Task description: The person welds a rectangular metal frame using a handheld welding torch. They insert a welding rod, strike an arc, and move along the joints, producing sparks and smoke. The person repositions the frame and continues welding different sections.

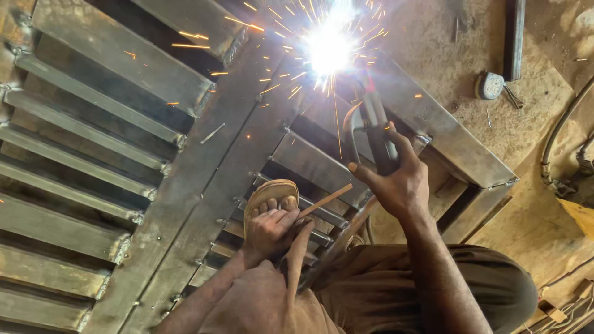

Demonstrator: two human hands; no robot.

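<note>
A slatted steel frame [124,154] is laid flat on the ground, filling the left and middle. The right hand [399,179] is held over the frame's right part, closed around an electrode holder [374,127] pointing to the arc [331,46] at the frame's far edge. The left hand [272,232] is rested on a sandalled foot [272,198] set on the slats. A tape measure [492,85] is lain on the ground, right of the frame

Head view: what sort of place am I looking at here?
Most likely a metal fabrication or welding workshop. The right hand holds an electrode holder throwing a bright arc and sparks onto a louvred steel frame lying on a dusty floor with cables.
</note>
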